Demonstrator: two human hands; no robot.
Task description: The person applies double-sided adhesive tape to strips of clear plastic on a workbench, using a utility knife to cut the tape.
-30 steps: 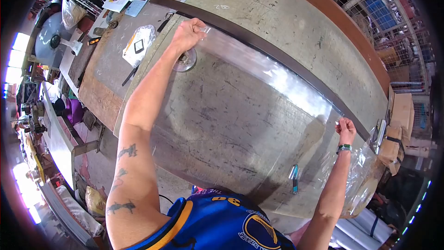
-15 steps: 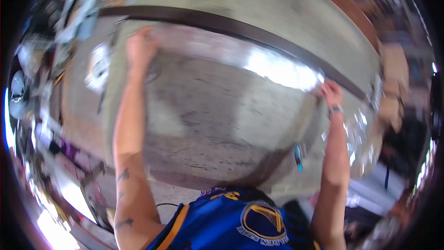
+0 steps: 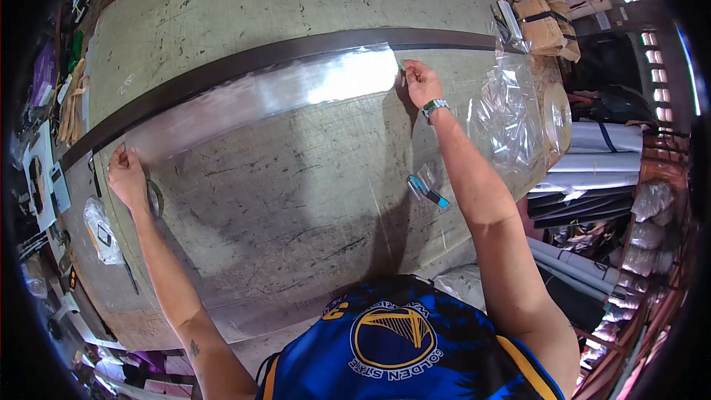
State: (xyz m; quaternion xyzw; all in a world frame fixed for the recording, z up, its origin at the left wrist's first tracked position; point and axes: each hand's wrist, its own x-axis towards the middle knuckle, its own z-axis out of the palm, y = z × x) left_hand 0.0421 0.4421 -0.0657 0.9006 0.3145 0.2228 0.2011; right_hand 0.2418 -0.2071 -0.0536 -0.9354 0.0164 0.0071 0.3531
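Clear plastic sheet [image 3: 296, 141] lies spread over the scarred worktable [image 3: 296, 0]; my left hand [image 3: 126, 174] and right hand [image 3: 421, 81] each pinch its far edge, well apart, keeping it taut along the dark strip [image 3: 222, 67].

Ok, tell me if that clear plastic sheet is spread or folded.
Spread: the plastic sheet lies flat on the table, left hand and right hand pinching its far edge.

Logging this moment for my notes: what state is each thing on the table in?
Clear plastic sheet: spread flat over the table, far edge held at both ends.
Left hand: pinching the sheet's far edge.
Right hand: pinching the same edge.
Plastic roll: partly unrolled, at the table's end.
Blue cutter: lying on the sheet.
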